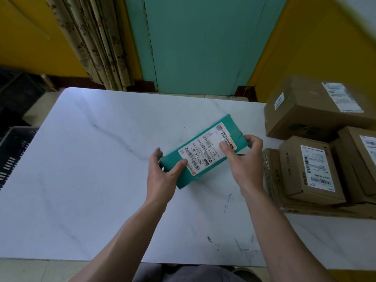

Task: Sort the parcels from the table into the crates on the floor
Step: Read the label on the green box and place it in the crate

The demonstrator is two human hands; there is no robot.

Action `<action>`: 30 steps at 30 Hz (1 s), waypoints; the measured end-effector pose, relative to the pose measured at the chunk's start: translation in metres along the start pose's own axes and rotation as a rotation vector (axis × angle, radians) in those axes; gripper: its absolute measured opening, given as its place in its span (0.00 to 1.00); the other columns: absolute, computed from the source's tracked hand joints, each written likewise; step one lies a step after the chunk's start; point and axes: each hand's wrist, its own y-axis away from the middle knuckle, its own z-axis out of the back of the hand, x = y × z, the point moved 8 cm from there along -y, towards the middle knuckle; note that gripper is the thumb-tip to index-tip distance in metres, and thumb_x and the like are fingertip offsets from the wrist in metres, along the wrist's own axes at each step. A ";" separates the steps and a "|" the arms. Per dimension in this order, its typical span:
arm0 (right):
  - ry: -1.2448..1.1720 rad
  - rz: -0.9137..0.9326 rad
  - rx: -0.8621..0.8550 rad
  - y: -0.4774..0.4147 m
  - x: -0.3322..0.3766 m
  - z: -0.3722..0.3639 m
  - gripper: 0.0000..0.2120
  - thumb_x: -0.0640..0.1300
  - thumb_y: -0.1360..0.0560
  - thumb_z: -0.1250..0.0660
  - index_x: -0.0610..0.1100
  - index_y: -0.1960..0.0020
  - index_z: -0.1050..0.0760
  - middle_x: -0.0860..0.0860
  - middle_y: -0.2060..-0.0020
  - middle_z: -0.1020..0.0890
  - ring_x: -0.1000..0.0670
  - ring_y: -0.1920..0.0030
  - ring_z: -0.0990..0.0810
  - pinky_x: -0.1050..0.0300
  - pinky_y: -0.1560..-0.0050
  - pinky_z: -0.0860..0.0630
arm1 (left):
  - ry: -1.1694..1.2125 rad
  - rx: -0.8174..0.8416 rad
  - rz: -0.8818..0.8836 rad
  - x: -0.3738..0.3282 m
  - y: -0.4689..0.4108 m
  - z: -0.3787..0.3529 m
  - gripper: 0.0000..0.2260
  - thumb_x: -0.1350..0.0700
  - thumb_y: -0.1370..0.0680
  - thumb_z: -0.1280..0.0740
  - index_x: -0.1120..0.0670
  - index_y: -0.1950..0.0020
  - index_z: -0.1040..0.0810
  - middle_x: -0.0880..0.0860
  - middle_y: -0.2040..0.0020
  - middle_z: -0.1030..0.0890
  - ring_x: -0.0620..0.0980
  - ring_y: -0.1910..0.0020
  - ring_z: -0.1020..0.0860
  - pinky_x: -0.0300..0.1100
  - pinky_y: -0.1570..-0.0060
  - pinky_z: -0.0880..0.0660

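Observation:
A long teal parcel [203, 151] with a white shipping label on top is held over the middle of the white marble table [91, 159], lying diagonally. My left hand [162, 174] grips its near-left end, thumb on top. My right hand [242, 161] grips its far-right end, fingers over the label. Several brown cardboard parcels [311, 171] with white labels are stacked on the table's right side, a larger one [313, 106] behind them. A black slatted crate [12, 151] stands on the floor to the left of the table.
Another dark crate [18, 88] sits further back on the left floor. A teal door [203, 43], a patterned curtain [97, 41] and yellow walls stand behind the table. My legs show below the table's near edge.

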 end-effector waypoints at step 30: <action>0.316 0.023 0.290 0.005 -0.006 -0.010 0.21 0.67 0.25 0.34 0.59 0.36 0.22 0.59 0.53 0.15 0.53 0.58 0.15 0.52 0.61 0.16 | -0.156 0.196 -0.132 -0.075 -0.039 -0.033 0.33 0.48 0.26 0.25 0.44 0.23 0.34 0.43 0.37 0.21 0.41 0.51 0.18 0.43 0.51 0.20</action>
